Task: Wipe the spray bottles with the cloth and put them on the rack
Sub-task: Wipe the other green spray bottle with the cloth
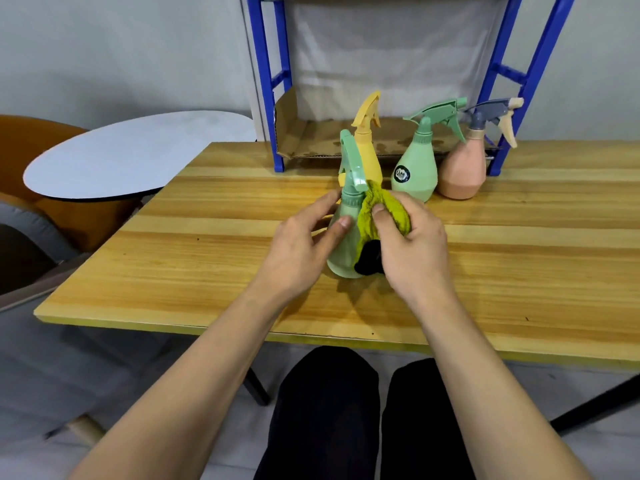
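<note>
A pale green spray bottle (343, 237) stands on the wooden table (207, 258) in front of me. My left hand (304, 251) grips its left side. My right hand (412, 247) presses a yellow-green cloth (381, 206) against the bottle's right side, and a dark part of the cloth shows near the base. Behind it stand a yellow spray bottle (367, 147), a second green spray bottle (417, 168) with a round black label, and a pink spray bottle (465, 168) with a grey head. The blue rack (277, 98) stands at the table's far edge.
A cardboard sheet (294, 133) lines the rack's bottom shelf. To the left a round white table (131, 157) stands beside an orange chair (31, 143). My dark-trousered knees are under the near table edge.
</note>
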The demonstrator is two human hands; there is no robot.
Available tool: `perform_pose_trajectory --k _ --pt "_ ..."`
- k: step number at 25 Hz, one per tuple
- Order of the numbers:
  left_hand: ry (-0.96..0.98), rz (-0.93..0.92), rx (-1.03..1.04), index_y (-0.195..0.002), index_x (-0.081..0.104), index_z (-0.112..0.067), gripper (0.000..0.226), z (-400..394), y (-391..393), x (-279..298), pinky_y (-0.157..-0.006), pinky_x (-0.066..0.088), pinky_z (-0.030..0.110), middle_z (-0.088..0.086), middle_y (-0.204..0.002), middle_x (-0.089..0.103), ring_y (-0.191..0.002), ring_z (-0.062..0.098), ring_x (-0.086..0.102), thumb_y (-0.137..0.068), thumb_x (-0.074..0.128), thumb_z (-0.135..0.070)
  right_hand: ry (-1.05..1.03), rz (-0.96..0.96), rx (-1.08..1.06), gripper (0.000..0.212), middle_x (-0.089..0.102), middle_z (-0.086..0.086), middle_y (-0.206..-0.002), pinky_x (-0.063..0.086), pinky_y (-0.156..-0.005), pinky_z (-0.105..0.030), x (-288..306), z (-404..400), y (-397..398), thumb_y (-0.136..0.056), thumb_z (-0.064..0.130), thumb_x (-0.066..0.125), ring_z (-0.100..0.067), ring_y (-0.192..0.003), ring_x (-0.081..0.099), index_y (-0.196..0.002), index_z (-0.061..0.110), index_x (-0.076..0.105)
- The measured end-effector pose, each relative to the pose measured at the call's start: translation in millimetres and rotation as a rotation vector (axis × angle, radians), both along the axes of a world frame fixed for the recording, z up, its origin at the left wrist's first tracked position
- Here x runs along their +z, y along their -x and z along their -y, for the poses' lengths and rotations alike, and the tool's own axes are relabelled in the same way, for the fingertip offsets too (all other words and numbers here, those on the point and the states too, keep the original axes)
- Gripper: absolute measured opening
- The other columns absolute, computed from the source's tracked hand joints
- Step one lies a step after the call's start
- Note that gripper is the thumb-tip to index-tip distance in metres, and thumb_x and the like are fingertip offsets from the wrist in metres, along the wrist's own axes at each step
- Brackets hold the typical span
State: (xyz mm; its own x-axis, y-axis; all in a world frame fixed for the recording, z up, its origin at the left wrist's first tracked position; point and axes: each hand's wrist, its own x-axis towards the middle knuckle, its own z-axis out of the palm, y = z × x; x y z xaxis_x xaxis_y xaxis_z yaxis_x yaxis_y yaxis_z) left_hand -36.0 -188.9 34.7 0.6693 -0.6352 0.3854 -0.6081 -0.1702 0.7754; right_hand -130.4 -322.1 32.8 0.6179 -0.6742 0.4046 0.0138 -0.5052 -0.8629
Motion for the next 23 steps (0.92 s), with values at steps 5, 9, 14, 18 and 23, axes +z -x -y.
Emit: perform_pose_trajectory --k 5,9,14,18,23 --pt "-0.007 -0.014 0.013 -0.155 0.044 -0.024 0.059 -1.8 0.3 -3.0 -0.109 0.047 0.022 -0.006 -0.154 0.053 -0.138 0.007 0.052 -0.101 0.058 -0.041 0.06 -0.065 -0.056 0.017 0.062 -0.005 -0.097 0.039 -0.082 -0.028 -20.6 -2.9 10.8 -0.098 0.019 0.058 -0.025 -0.097 0.059 -0.109 0.018 0.071" --pt "-0.018 0.034 0.011 -0.155 0.044 -0.024 0.056 1.6 -1.0 -5.1 -0.11 0.046 0.021 -0.007 -0.154 0.053 -0.138 0.006 0.051 -0.103 0.057 -0.038 0.091 -0.011 -0.026 0.024 0.062 0.0 -0.112 0.042 -0.092 -0.026 2.4 -6.2 1.1 -0.099 0.026 0.057 -0.012 -0.104 0.056 -0.119 0.018 0.068" --pt "-0.003 -0.015 0.016 -0.156 0.042 -0.026 0.061 -0.1 -2.2 -8.0 -0.112 0.048 0.029 -0.006 -0.155 0.051 -0.138 0.007 0.051 -0.101 0.055 -0.047 0.124 -0.075 -0.074 0.026 0.059 -0.004 -0.11 0.045 -0.093 -0.03 -34.9 -5.7 15.3 -0.099 0.021 0.057 -0.015 -0.1 0.056 -0.122 0.015 0.067" --pt "-0.031 -0.035 0.069 -0.156 0.037 -0.031 0.062 3.7 12.1 -14.4 -0.112 0.047 0.039 -0.011 -0.146 0.048 -0.135 0.008 0.047 -0.099 0.046 -0.056 0.076 -0.137 -0.055 0.036 0.056 0.003 -0.126 0.037 -0.097 -0.023 -32.5 -2.0 23.4 -0.098 0.026 0.059 -0.011 -0.116 0.052 -0.134 0.022 0.06" --pt "0.007 -0.067 0.253 -0.146 0.049 -0.027 0.067 8.8 14.7 -21.4 -0.109 0.048 0.047 -0.01 -0.128 0.045 -0.128 0.014 0.045 -0.091 0.047 -0.065 0.0 -0.126 -0.016 0.047 0.053 0.012 -0.125 0.037 -0.096 -0.024 -31.9 -5.4 30.4 -0.087 0.02 0.067 -0.003 -0.112 0.048 -0.132 0.033 0.058"
